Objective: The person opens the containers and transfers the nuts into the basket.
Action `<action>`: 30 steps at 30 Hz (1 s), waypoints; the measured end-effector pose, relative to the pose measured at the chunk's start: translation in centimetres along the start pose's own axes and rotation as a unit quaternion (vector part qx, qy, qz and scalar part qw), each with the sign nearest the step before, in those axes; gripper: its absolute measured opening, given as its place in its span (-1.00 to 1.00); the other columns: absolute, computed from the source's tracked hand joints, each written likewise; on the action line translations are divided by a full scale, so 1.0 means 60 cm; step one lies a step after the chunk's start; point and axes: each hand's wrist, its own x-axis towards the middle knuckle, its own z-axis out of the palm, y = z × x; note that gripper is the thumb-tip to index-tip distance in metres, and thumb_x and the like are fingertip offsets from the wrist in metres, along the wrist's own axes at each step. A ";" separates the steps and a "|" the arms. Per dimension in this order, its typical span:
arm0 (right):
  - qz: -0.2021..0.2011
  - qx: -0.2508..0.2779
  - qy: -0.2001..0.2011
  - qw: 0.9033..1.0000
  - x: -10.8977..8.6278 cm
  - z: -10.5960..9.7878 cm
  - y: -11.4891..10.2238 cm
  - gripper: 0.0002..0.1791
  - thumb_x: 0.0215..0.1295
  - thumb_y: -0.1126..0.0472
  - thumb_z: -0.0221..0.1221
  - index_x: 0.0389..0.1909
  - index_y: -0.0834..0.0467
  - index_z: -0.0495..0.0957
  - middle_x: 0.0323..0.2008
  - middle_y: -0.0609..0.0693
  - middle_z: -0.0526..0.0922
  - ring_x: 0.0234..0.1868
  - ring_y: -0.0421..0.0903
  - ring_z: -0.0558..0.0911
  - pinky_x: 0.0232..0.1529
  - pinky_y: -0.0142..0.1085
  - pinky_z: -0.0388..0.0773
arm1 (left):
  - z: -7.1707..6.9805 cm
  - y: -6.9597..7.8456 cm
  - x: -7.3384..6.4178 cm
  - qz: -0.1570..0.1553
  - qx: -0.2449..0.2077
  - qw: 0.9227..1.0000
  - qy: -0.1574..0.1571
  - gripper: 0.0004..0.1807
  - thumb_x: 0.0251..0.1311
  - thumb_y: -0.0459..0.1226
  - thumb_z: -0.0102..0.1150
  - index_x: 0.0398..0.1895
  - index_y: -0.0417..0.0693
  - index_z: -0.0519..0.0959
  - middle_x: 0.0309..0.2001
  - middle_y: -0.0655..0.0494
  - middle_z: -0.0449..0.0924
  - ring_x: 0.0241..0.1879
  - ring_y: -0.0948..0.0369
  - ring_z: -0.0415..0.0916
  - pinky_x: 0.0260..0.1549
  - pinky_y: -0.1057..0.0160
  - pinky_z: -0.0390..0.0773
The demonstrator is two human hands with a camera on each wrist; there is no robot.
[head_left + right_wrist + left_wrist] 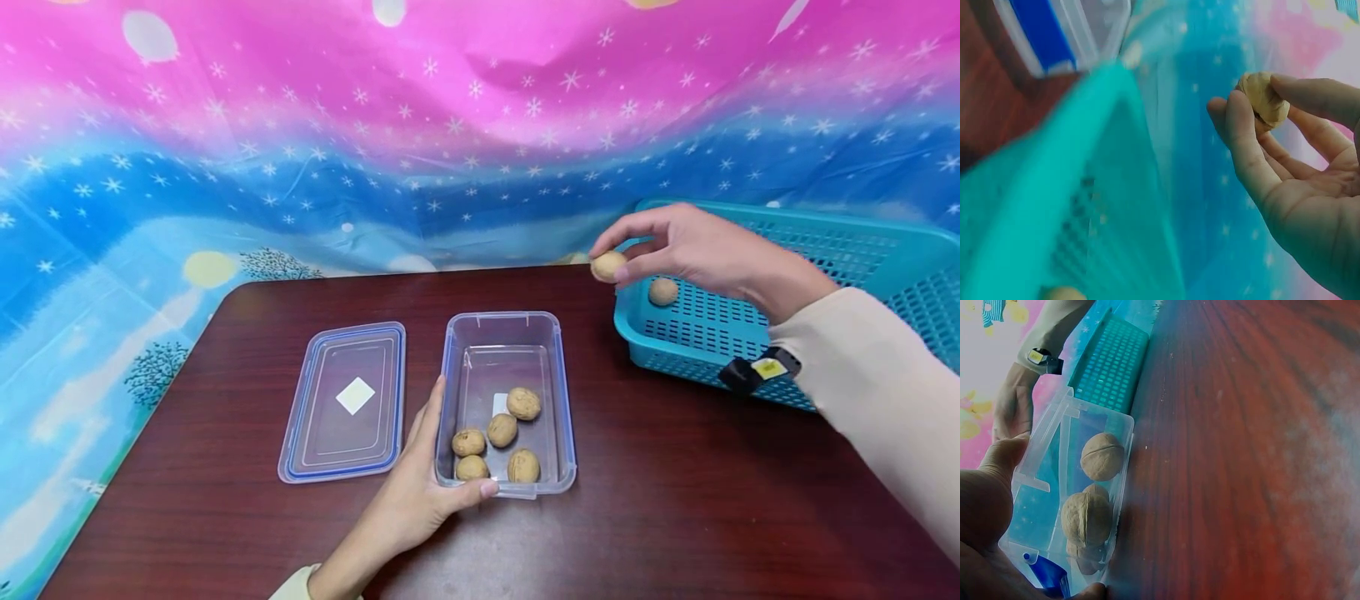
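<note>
My right hand (667, 242) pinches a walnut (608, 266) between thumb and fingertips, above the left end of a teal plastic basket (750, 367). In the right wrist view the same walnut (1263, 100) shows its seam, held over the basket's rim. Another walnut (663, 292) lies inside the basket. My left hand (416, 504) grips the near left corner of a clear plastic container (566, 417), its thumb over the front rim and its fingers along the left side. Several walnuts (523, 403) lie in the container's near half.
A clear lid (390, 400) with a blue seal and a white diamond-shaped label lies flat left of the container. All stand on a dark reddish wooden table (637, 517). A pink and blue snowflake-patterned cloth (450, 167) hangs behind the table.
</note>
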 end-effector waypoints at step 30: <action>0.089 0.063 0.000 0.994 0.027 -0.115 0.232 -0.56 0.55 0.29 0.15 0.39 0.21 0.46 0.07 -0.27 0.61 0.08 -0.29 0.71 0.15 -0.29 0.67 | -0.001 0.000 0.001 0.006 0.003 1.000 0.010 0.45 -0.05 0.00 0.66 0.71 0.50 -0.27 0.71 0.09 -0.12 0.66 0.03 -0.09 0.53 -0.27 0.03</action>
